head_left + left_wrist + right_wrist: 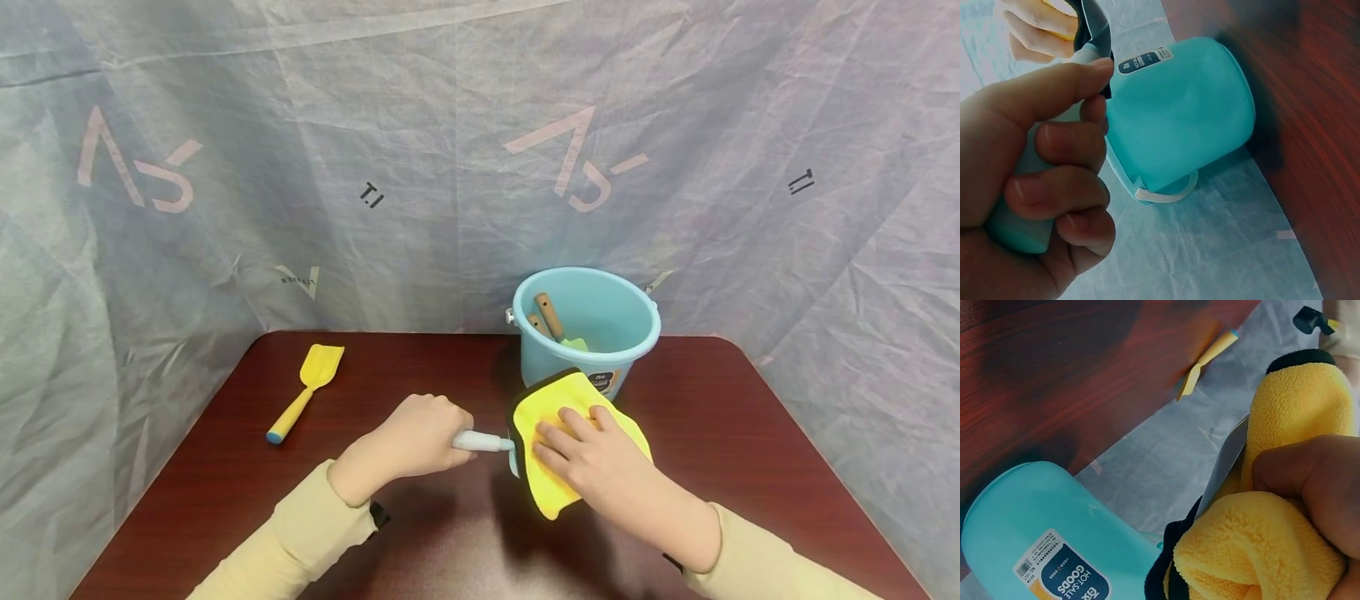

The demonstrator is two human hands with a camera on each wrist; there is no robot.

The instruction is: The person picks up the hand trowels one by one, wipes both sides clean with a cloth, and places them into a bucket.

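My left hand [412,437] grips the pale handle of a small shovel [482,441], fingers wrapped round it in the left wrist view. Its thin curved blade [1227,456] shows beside the cloth in the right wrist view; most of it is covered. A yellow fleecy cloth [562,400] with a dark border lies over that blade. My right hand [600,462] holds the cloth against the blade, thumb on one side and fingers spread on the other. Behind the cloth stands a light blue bucket [542,354] containing tools with brown handles [550,315].
A yellow shovel [321,367] with a blue handle end lies at the left of the dark red table [225,500]. Grey sheeting [450,167] hangs behind the table and along both sides. The bucket stands near the table's back edge.
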